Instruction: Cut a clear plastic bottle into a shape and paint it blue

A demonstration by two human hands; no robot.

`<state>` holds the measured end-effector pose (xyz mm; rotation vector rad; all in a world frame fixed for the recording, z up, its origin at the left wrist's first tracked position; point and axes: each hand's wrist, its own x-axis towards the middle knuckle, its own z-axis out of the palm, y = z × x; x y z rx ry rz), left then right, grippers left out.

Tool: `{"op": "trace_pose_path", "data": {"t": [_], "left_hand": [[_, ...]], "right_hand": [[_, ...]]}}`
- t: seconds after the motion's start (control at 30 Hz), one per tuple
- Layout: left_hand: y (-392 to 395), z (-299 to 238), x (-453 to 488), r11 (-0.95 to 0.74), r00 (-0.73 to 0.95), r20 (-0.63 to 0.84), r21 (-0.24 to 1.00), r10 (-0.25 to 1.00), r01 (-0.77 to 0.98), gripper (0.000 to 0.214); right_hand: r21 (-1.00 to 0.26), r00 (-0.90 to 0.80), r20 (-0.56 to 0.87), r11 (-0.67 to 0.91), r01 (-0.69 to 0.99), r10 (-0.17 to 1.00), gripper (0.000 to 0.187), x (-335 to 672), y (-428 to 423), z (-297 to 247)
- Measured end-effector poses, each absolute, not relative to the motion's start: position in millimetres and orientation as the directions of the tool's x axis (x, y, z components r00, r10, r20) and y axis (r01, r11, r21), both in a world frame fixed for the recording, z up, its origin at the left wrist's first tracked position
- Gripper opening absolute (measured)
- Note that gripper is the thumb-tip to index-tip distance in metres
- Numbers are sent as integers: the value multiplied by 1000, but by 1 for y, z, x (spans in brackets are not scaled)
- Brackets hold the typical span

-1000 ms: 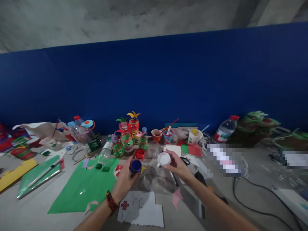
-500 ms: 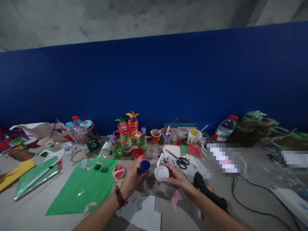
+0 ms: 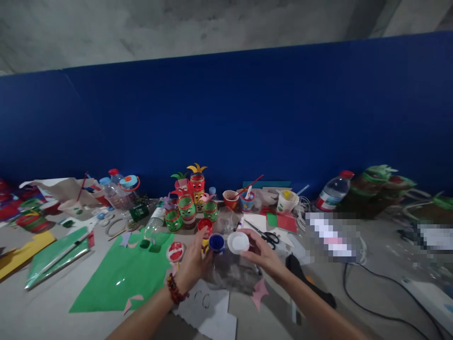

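Observation:
My left hand (image 3: 195,259), with a beaded bracelet at the wrist, is closed around a small jar of blue paint (image 3: 216,242), its open mouth facing up. In my right hand (image 3: 262,254) a round white lid (image 3: 238,242) is pinched at its right edge, just right of the jar and apart from it. A clear plastic bottle piece (image 3: 233,274) lies on the table below both hands. Behind the left hand stands an open pot of red paint (image 3: 205,225), and a red-smeared lid (image 3: 175,251) lies to its left.
Green sheet (image 3: 123,276) lies at left. Painted pineapple-like cups (image 3: 186,208) stand behind. Scissors (image 3: 271,239) and a black glue gun (image 3: 307,283) lie at right, near a cable (image 3: 368,302). A red-capped bottle (image 3: 334,192) stands by the blue partition (image 3: 226,118).
My right hand has raised the white lid slightly and tilted it. The jar in my left hand has shifted a little to the right, closer to the lid.

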<state>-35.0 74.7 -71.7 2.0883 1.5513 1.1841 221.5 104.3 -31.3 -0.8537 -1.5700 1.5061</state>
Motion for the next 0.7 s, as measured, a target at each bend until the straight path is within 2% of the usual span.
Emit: {"op": "trace_pose_path", "data": {"t": [0.07,0.13,0.23,0.4,0.5,0.63,0.7], "left_hand": [[71,-47,-39,-436,129,470,637,873,636,62],[68,-18,-42,-516,255,475,569,842,640,65],[65,16,-47,-577,392,432,488,812,655,86],[67,29,-59,-540,401,362,568,842,621,67],[66,32,-67,-521,424,312,605,850,602,68],[65,37,-76,-452,389,259,686,884,570,63],[67,33,-83,-432,358,257,674,898,600,66]], "right_hand": [[-990,-499,119,143,10,858,62,213,107,-21],[-970,-521,158,230,76,839,62,200,109,-11],[-945,-524,198,303,123,829,62,177,112,-1],[-945,-561,236,322,58,793,55,151,115,0],[-917,-554,255,379,121,793,54,145,116,-5],[-895,-543,249,405,188,802,64,141,117,-8],[-885,-542,247,415,211,803,74,143,116,-6]]}}
